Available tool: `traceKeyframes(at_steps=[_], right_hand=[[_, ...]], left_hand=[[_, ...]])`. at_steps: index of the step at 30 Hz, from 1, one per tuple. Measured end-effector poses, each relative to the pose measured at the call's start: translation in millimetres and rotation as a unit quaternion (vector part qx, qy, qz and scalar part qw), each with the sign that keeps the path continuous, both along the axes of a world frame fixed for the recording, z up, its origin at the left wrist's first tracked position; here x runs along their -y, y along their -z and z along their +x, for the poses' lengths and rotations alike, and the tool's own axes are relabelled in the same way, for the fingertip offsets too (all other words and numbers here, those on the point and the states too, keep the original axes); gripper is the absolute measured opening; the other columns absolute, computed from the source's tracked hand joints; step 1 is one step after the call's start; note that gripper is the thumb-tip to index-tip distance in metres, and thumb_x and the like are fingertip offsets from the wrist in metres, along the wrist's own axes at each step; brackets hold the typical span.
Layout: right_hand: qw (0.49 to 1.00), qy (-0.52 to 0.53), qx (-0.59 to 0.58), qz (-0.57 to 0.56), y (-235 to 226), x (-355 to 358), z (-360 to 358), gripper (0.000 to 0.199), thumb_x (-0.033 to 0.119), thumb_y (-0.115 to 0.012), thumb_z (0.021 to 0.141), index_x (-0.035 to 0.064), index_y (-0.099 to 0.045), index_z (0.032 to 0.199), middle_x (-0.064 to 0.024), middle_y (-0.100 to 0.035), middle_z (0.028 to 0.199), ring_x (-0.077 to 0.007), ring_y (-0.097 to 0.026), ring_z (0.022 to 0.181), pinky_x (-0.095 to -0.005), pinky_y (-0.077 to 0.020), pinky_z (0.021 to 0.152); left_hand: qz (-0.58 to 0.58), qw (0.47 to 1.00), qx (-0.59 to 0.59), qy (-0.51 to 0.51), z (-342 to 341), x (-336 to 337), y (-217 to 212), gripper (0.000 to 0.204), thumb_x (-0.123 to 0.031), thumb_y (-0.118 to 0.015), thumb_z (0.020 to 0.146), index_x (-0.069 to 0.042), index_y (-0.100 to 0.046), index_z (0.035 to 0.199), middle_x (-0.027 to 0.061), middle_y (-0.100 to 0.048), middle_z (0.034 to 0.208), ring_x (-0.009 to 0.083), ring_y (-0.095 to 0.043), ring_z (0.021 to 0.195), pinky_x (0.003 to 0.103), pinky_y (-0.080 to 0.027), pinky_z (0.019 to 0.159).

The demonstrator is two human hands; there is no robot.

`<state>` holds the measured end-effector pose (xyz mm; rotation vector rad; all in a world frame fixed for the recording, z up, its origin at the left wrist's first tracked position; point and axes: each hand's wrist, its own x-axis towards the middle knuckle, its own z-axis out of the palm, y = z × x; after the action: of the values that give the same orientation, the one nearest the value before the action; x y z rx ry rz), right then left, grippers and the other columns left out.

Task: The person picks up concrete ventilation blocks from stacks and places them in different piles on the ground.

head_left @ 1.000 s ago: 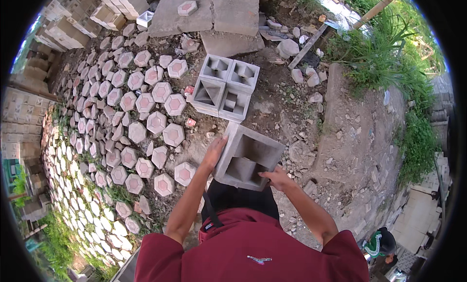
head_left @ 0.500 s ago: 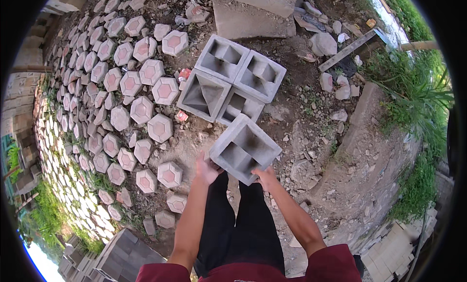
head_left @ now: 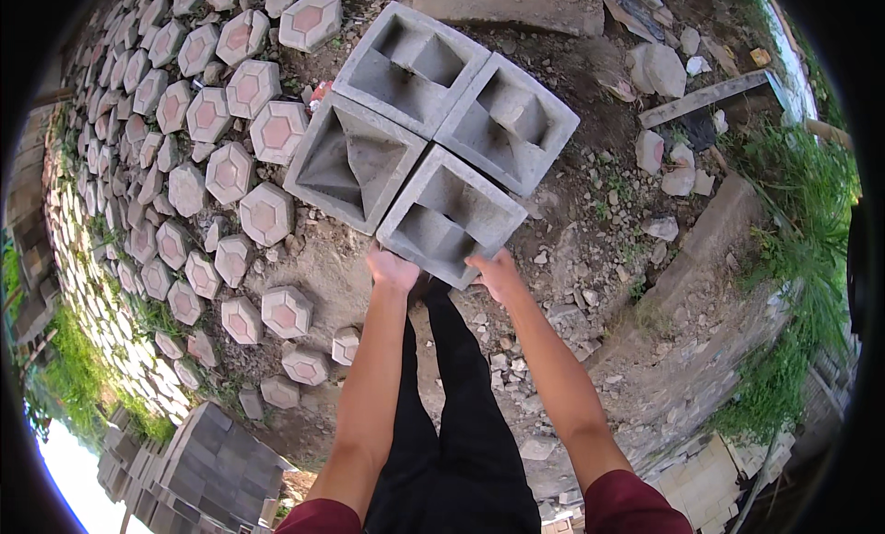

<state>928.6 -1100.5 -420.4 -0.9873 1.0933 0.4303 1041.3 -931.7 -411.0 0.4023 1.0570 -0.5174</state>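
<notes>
A grey square concrete ventilation block (head_left: 449, 222) with angled inner hollows is held in both my hands. My left hand (head_left: 395, 269) grips its near left side, fingers partly hidden beneath. At the near right corner my right hand (head_left: 498, 276) has its thumb on the rim. The block sits at the near corner of a cluster, close beside a left block (head_left: 355, 161) and a right block (head_left: 510, 124), with another block (head_left: 412, 69) at the back. Whether it rests on something or still hangs in my grip, I cannot tell.
Many hexagonal pavers (head_left: 277, 129) with pinkish centres spread over the ground on the left. Rubble and a thin concrete bar (head_left: 705, 98) lie to the right, near a raised slab edge (head_left: 705, 225) and grass. Grey blocks (head_left: 217, 460) are stacked at lower left.
The held block has moved forward to the cluster's near corner, covering the block seen there before. My arms reach further out, and the view has come closer to the blocks.
</notes>
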Motion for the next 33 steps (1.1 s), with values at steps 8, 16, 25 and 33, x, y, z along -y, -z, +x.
traceKeyframes(at_steps=[8, 16, 25, 33], right_hand=[[1.000, -0.012, -0.007, -0.005, -2, 7, 13, 0.033, 0.004, -0.065, 0.075, -0.0019, -0.055, 0.105, -0.0135, -0.063, 0.094, -0.0258, -0.064, 0.081, -0.0428, -0.0564, 0.064], [0.998, -0.059, -0.002, 0.028, 17, 21, 7, 0.041, 0.008, -0.068, 0.073, -0.0008, -0.053, 0.111, -0.0136, -0.062, 0.100, -0.0256, -0.061, 0.090, -0.0420, -0.0547, 0.067], [0.911, -0.319, -0.035, -0.259, -34, 21, 26, 0.073, 0.041, -0.072, 0.073, -0.0039, -0.044, 0.122, -0.0222, -0.060, 0.111, -0.0330, -0.058, 0.105, -0.0395, -0.0455, 0.087], [0.956, -0.152, 0.141, -0.206, -201, 11, -10, 0.038, 0.024, -0.062, 0.086, -0.0033, -0.054, 0.111, -0.0145, -0.065, 0.097, -0.0194, -0.065, 0.083, -0.0280, -0.0513, 0.071]], left_hand=[[0.031, 0.999, 0.036, 0.017, 0, 8, 14, 0.051, -0.039, -0.030, 0.094, -0.009, -0.043, 0.134, 0.0096, -0.043, 0.138, 0.0313, -0.040, 0.127, 0.048, -0.031, 0.107], [0.117, 0.992, -0.011, 0.036, 8, 24, 11, 0.056, -0.045, -0.027, 0.093, -0.011, -0.042, 0.135, 0.0092, -0.043, 0.138, 0.0308, -0.041, 0.126, 0.049, -0.030, 0.106], [0.184, 0.980, -0.049, 0.058, 16, 13, -23, 0.058, -0.044, -0.023, 0.094, -0.009, -0.034, 0.140, 0.0097, -0.033, 0.146, 0.0267, -0.028, 0.135, 0.049, -0.013, 0.112], [0.060, 0.965, 0.163, 0.197, -34, -26, -205, 0.061, -0.051, -0.034, 0.095, -0.002, -0.042, 0.130, 0.0113, -0.050, 0.130, 0.0231, -0.046, 0.121, 0.043, -0.035, 0.101]])
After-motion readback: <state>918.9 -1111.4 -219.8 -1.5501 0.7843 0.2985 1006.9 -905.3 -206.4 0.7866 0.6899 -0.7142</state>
